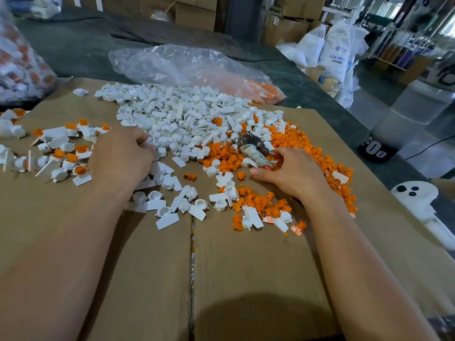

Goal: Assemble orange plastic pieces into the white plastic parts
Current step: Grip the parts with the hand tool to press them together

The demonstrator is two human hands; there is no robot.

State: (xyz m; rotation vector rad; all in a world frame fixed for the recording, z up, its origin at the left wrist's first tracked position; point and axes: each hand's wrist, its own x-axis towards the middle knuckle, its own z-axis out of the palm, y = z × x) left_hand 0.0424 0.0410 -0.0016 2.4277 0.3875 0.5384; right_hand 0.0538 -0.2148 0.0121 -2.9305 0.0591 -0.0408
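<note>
A big heap of white plastic parts (177, 114) covers the middle of the cardboard sheet (246, 279). To its right spreads a heap of orange plastic pieces (295, 141). Finished white parts with orange inserts (73, 148) lie in a group at the left. My left hand (123, 156) reaches into the near edge of the white heap, fingers curled around white parts. My right hand (290, 171) lies on the orange heap, its fingers curled among the pieces beside a pair of pliers (256, 148) with wrapped handles; what the fingers hold is hidden.
A clear plastic bag (187, 65) with orange pieces lies behind the heaps. Another bag of assembled parts (19, 67) sits far left. White resin sacks (337, 50) and cardboard boxes stand beyond the table. The cardboard's right edge drops off near a white object (416, 195).
</note>
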